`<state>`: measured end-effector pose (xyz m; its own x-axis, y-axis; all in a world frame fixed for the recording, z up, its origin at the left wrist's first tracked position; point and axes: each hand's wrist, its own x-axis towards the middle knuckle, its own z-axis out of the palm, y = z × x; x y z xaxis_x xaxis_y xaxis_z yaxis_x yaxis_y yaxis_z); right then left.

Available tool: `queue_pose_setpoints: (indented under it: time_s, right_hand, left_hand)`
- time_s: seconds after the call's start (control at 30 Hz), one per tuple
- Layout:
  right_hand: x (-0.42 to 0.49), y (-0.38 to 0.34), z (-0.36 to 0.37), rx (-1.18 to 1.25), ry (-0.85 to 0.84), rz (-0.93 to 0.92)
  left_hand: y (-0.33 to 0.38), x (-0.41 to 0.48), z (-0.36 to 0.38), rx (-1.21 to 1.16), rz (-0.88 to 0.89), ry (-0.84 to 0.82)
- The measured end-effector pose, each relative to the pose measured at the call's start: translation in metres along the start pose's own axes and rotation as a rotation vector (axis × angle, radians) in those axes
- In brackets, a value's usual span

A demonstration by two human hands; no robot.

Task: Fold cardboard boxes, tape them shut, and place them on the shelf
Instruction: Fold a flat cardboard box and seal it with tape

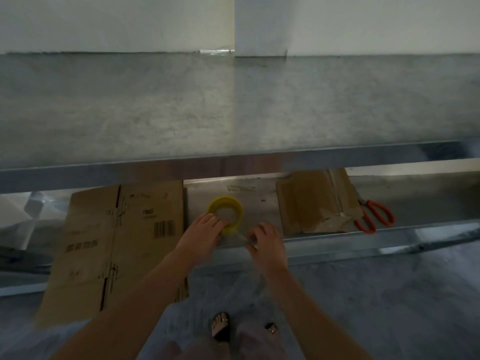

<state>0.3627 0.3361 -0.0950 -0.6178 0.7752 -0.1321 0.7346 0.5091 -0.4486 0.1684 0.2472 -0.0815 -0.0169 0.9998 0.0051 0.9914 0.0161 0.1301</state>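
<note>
A yellow-cored roll of clear tape (226, 207) sits on the lower metal shelf (337, 244). My left hand (201, 233) grips the roll at its near edge. My right hand (267, 242) pinches the free end of the tape, and a clear strip (237, 236) runs between the two hands. A flattened cardboard box (114, 245) with a barcode lies to the left and hangs over the shelf's front edge. A smaller taped cardboard piece (315, 203) lies to the right on the same shelf.
Orange-handled scissors (376, 215) lie at the right of the taped cardboard. A wide metal upper shelf (233, 113) spans the view above, with a white wall behind. My feet in sandals (220, 327) stand on the grey floor below.
</note>
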Motion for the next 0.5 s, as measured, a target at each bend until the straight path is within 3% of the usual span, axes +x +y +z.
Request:
queue_pose_setpoints:
  time_s: [0.17, 0.37, 0.5]
  right_hand:
    - [0.001, 0.003, -0.006, 0.14, 0.034, 0.014]
    - [-0.008, -0.006, -0.008, -0.051, -0.044, -0.07]
    - [-0.016, -0.002, -0.006, 0.012, -0.068, -0.119]
  left_hand:
    - [-0.002, 0.004, 0.001, -0.046, 0.001, 0.041]
    - [0.002, -0.002, -0.011, -0.188, 0.05, 0.023]
    - [0.007, -0.01, -0.036, -0.264, 0.087, 0.056]
